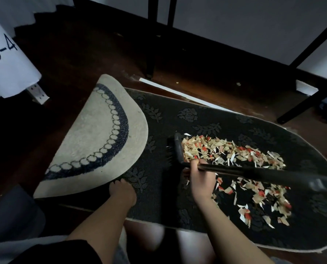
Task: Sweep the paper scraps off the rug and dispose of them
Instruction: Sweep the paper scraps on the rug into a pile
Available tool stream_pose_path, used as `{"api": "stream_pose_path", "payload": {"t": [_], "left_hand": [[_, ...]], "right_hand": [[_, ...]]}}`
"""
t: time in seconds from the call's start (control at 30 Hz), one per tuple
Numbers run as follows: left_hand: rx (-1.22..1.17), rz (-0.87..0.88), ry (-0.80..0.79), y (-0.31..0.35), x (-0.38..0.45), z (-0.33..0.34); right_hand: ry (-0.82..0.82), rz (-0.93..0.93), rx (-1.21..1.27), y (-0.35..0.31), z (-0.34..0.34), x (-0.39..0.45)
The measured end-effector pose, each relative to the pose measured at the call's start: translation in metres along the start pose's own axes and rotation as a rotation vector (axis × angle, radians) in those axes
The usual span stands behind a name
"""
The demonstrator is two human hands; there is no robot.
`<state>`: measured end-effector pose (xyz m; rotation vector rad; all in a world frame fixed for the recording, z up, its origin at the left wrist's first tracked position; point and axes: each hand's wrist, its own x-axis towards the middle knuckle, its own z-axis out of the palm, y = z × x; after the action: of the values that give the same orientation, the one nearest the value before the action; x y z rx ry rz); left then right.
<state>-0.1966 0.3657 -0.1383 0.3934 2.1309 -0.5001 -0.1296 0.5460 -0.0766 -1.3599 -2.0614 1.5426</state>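
Observation:
A dark oval rug (178, 119) with a leaf and rose pattern lies on the wooden floor. Its left end is folded over and shows the beige underside (94, 134). Tan, white and red paper scraps (233, 155) lie heaped on the rug's right half. My right hand (200, 180) grips the black handle of a broom (263, 173) close to its head. The broom's brush head (175, 149) stands on the rug at the left edge of the scraps. My left hand (122, 191) holds the edge of the folded flap, its fingertips curled against it.
Black metal frame legs (151, 35) stand on the floor behind the rug, and a slanted one (309, 100) rises at the right. A white sheet marked "6-4" (8, 60) hangs at the left above a white power strip (38, 94). A white strip (178, 92) lies along the rug's far edge.

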Motion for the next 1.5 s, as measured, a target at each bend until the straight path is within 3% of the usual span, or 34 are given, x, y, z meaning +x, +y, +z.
{"api": "stream_pose_path", "payload": {"t": [0.2,0.5,0.97,1.13,1.5], "left_hand": [[0.003,0.001,0.05,0.0,-0.001,-0.001],[0.023,0.009,0.049,0.006,-0.004,-0.009],[0.076,0.03,0.114,0.035,-0.01,-0.024],[0.111,0.041,0.137,0.05,-0.014,-0.033],[0.113,0.031,0.146,0.062,-0.014,-0.037]], "right_hand": [[0.085,-0.024,0.14,-0.015,-0.024,-0.008],[-0.232,0.056,-0.019,-0.001,0.015,-0.009],[0.135,0.026,-0.167,0.018,-0.079,0.02],[0.21,0.059,0.0,0.015,-0.111,0.013],[0.092,0.074,0.106,-0.001,-0.097,0.007]]}}
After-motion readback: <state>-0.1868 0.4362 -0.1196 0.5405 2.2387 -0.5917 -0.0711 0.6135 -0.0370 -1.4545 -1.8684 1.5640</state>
